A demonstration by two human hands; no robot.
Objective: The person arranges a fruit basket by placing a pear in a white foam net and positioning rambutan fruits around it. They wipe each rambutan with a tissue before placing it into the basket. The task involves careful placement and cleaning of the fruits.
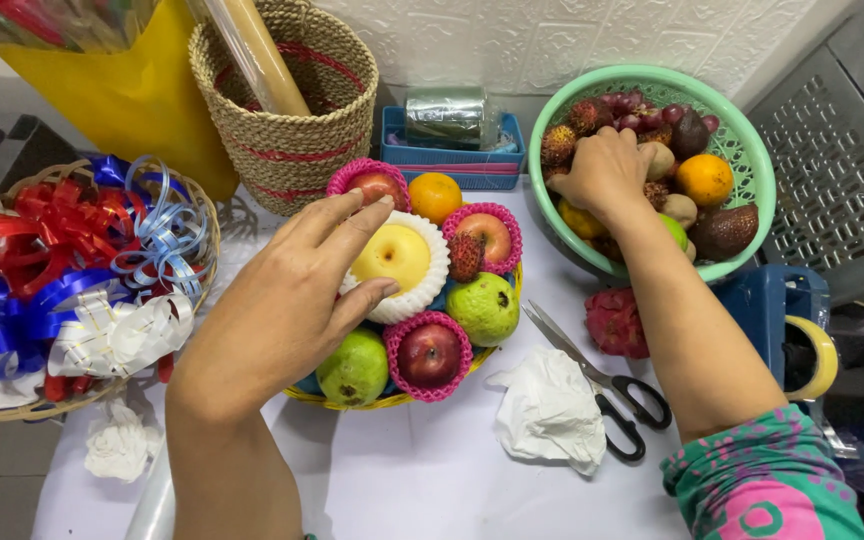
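My left hand (pixel 287 295) rests with spread fingers on a yellow pear in white foam netting (pixel 400 262), which sits in the middle of a fruit basket (pixel 392 400). Around the pear lie red apples in pink netting (pixel 430 355), green guavas (pixel 484 307), an orange (pixel 435 195) and a rambutan (pixel 466 256). My right hand (pixel 607 175) reaches into a green plastic colander (pixel 752 170) full of mixed fruit, fingers curled among the pieces; what they grip is hidden.
Black-handled scissors (pixel 607 385) and crumpled white paper (pixel 549 408) lie right of the basket, a dragon fruit (pixel 615 322) beside them. A basket of ribbon bows (pixel 72 270) stands left, a woven basket (pixel 292 120) and blue tray (pixel 452 150) behind, a tape dispenser (pixel 802 340) right.
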